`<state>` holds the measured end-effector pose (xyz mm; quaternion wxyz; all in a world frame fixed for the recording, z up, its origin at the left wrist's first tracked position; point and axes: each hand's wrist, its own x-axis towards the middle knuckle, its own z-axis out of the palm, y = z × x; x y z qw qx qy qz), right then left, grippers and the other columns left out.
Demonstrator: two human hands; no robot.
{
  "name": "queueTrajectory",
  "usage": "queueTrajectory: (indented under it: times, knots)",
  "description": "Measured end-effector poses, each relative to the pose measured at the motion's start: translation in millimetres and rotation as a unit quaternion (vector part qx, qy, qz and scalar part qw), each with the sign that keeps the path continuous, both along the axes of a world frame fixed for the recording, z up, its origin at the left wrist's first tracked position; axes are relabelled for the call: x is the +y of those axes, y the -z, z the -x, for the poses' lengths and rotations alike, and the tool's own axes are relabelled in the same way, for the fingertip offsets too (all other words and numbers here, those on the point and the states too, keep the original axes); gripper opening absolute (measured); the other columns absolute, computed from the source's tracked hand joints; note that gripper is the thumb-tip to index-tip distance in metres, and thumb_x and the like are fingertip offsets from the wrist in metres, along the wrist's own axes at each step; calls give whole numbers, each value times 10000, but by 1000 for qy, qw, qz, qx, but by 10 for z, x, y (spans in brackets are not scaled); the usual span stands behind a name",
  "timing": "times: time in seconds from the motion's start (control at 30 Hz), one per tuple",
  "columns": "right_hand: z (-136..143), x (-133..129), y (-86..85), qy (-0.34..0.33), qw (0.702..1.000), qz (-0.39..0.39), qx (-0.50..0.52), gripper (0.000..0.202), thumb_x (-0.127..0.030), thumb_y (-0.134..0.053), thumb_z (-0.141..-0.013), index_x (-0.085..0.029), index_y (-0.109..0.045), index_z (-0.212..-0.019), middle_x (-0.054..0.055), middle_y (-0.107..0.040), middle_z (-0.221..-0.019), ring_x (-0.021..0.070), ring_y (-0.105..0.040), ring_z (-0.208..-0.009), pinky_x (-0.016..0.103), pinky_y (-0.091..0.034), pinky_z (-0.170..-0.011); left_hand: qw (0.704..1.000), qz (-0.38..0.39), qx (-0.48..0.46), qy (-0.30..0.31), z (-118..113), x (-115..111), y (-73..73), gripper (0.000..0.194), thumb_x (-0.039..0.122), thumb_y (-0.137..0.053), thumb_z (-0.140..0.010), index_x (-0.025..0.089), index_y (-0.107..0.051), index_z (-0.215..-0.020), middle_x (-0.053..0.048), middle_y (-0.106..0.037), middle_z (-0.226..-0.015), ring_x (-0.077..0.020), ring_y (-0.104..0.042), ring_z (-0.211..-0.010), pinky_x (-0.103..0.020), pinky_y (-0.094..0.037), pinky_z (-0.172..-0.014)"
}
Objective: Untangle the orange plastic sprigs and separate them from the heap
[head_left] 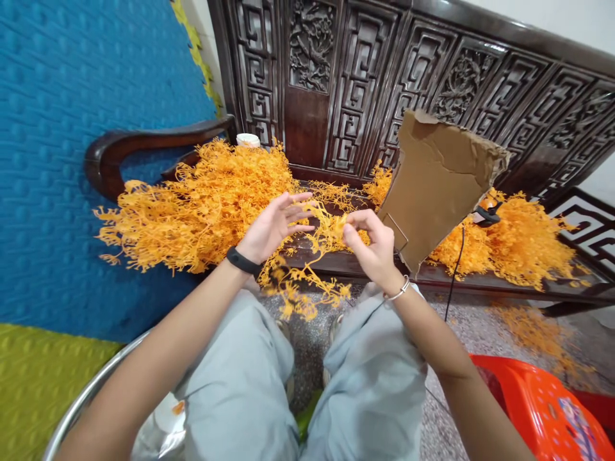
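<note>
My right hand pinches a branching orange plastic sprig between thumb and fingertips. Its thin, curly strands hang down over the gap between my knees. Facing it from the other side, my left hand has its fingers stretched and spread; some strands lie close to or behind the fingertips, and I cannot tell whether they touch. Just beyond the left hand a large heap of similar orange sprigs covers the left end of the dark wooden bench.
A brown cardboard piece stands tilted on the bench, with another orange heap to its right. A black cable hangs there. A red plastic stool is at lower right, a metal-rimmed basin at lower left. Blue mats lie left.
</note>
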<state>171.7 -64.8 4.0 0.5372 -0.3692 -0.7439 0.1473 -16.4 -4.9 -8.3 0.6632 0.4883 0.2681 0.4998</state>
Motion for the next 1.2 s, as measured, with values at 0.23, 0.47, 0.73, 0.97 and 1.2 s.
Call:
queueTrajectory:
  times: [0.23, 0.47, 0.73, 0.97, 1.2]
  knots:
    - [-54, 193, 98, -123, 977, 163, 60, 160, -368, -504, -850, -211, -471, -850, -27, -524, -673, 77, -542, -575, 222, -464, -539, 997, -70, 22, -37, 87, -47, 57, 373, 424, -551, -803, 185, -621, -1081, -88, -621, -1198, -200, -567, -1103, -364, -420, -975]
    - [-2, 207, 98, -216, 963, 160, -35, 141, -245, -533, -825, -197, -448, -927, -13, -547, -749, 93, -558, -669, 262, -474, -659, 962, -205, 175, 41, 16, -105, 101, 519, 277, -745, -657, 220, -574, -1144, -51, -658, -986, -186, -593, -961, -362, -437, -911]
    - [-82, 375, 106, -198, 964, 174, 32, 228, -281, -613, -759, -197, -450, -896, 7, -522, -869, 99, -561, -756, 245, -478, -686, 830, -366, 376, -188, -114, -168, 118, 257, 415, -709, -675, 255, -660, -869, -41, -531, -1232, -255, -352, -1235, -488, -219, -1076]
    - [-114, 537, 106, -159, 979, 130, -8, 150, -301, -607, -771, -185, -514, -783, 24, -563, -840, 130, -557, -795, 298, -464, -763, 805, -375, 418, -194, -183, -108, 166, 156, 348, -658, -736, 213, -628, -666, -47, -544, -1227, -291, -310, -1265, -528, -219, -1042]
    - [-228, 779, 95, -151, 977, 151, 27, 155, -269, -617, -730, -179, -491, -726, -5, -541, -760, 107, -530, -715, 277, -448, -706, 796, -398, 395, -229, -273, -114, 113, 153, 343, -605, -779, 215, -644, -705, -58, -557, -1173, -268, -344, -1225, -487, -221, -1056]
